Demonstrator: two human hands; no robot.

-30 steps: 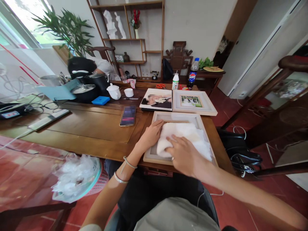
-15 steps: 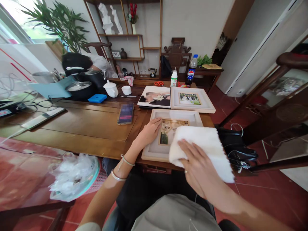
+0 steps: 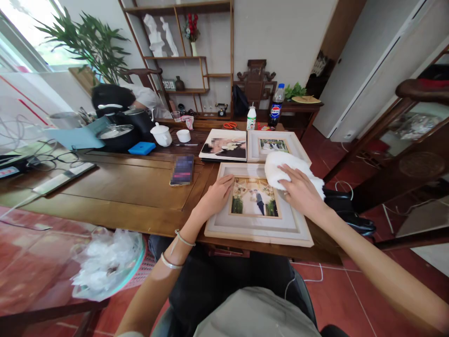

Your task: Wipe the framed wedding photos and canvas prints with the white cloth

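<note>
A pale-framed picture frame (image 3: 257, 227) with a photo in it lies flat at the near edge of the wooden table (image 3: 115, 187). My left hand (image 3: 214, 196) rests flat on the frame's left side, fingers stretched out. At the frame's upper right corner, my right hand (image 3: 300, 192) presses on a white cloth (image 3: 284, 168). The cloth also overlaps the corner of a second framed photo (image 3: 275, 146) behind. A photo book (image 3: 224, 145) lies to the left of that second frame.
A phone (image 3: 183, 169) lies left of the frames. Further back stand a white teapot (image 3: 162, 134), a cup (image 3: 183, 135), black pots (image 3: 121, 131), a blue box (image 3: 141, 148), scissors (image 3: 229, 125), a small white bottle (image 3: 251, 118) and a cola bottle (image 3: 276, 106). A basket of white bags (image 3: 108, 262) sits at lower left.
My right hand swept the cloth off the photo toward me and to the right, then up to the frame's upper right corner. The photo now shows. The left hand stayed put.
</note>
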